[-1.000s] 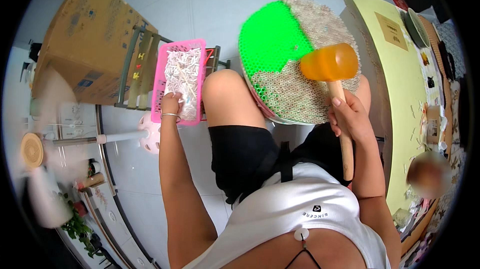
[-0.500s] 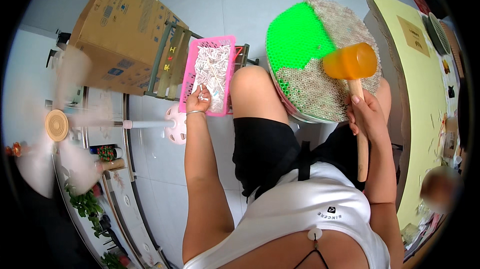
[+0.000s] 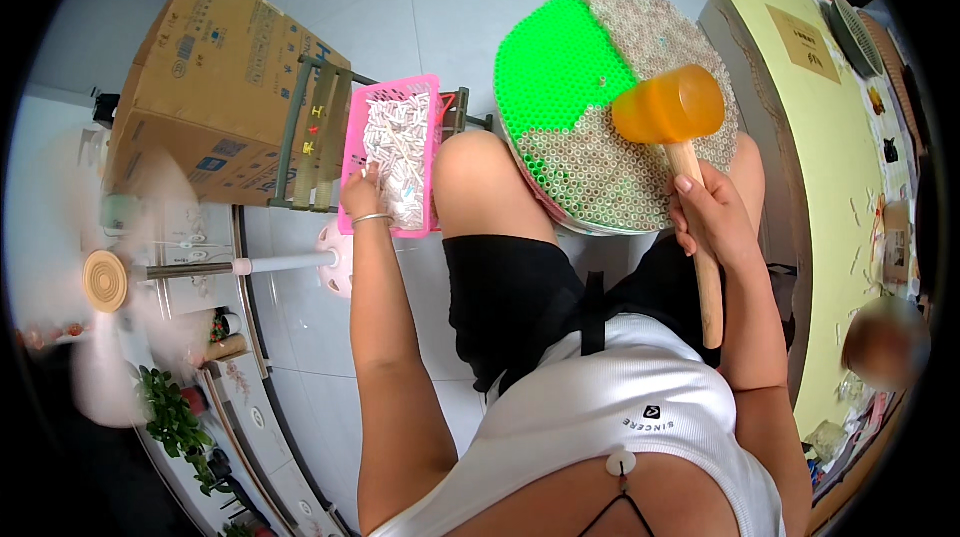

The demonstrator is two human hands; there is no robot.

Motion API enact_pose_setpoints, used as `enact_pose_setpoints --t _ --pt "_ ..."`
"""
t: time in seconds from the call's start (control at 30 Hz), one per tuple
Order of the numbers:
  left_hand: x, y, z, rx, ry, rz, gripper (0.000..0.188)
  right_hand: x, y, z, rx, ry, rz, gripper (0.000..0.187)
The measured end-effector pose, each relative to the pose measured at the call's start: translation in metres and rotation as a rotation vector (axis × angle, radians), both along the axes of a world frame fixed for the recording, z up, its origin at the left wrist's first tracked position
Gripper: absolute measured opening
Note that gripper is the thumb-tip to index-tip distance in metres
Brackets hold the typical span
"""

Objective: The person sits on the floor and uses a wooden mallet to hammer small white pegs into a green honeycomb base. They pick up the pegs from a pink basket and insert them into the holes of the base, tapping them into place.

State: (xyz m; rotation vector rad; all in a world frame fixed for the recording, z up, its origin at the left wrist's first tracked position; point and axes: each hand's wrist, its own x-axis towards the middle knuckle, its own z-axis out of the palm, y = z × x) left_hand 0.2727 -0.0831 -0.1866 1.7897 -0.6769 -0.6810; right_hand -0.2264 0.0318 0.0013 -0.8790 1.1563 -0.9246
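My right hand is wrapped round the wooden handle of a mallet with a translucent orange head. The mallet head hangs over a round piece at my knees. Part of its top is a bright green honeycomb of holes; the rest is packed with small pale tubes. At the left, my left hand is in a pink plastic basket, its fingers curled among loose white tubes. What those fingers hold is hidden from view.
A large cardboard box and a folding stool frame stand beside the basket. A running fan on a white pole is at the left. Along the right runs a yellow-covered table with scattered items.
My left hand has turned over and pushed its fingers into the white tubes in the basket. The right hand still holds the mallet over the round piece. The whole view has shifted slightly.
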Motion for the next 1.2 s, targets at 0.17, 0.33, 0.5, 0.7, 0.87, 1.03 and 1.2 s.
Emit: enact_pose_setpoints --t 0.17,0.33,0.5,0.7,0.87,1.03,1.2 --pt "-0.053 0.018 0.08 -0.178 0.785 -0.176 0.016 -0.001 0.0 0.003 0.009 0.027 0.031 0.03" --pt "-0.134 0.038 0.132 -0.169 0.983 -0.61 0.015 0.001 0.0 0.001 -0.001 0.072 -0.01 0.03" --pt "-0.202 0.058 0.153 -0.386 0.264 -0.843 0.011 0.002 -0.001 0.005 0.017 0.058 -0.005 0.029" --pt "-0.218 0.056 0.165 -0.578 -0.408 -0.855 0.011 0.001 0.0 0.007 0.023 0.054 0.018 0.027" --pt "-0.216 0.051 0.166 -0.574 -0.475 -0.886 0.01 -0.001 0.0 0.004 0.024 0.068 0.023 0.026" --pt "-0.218 0.051 0.164 -0.571 -0.459 -0.89 0.008 0.008 0.004 0.012 -0.05 0.144 0.006 0.026" --pt "-0.219 0.049 0.161 -0.654 -0.668 -0.94 0.007 0.008 0.004 0.019 -0.069 0.24 0.045 0.023"
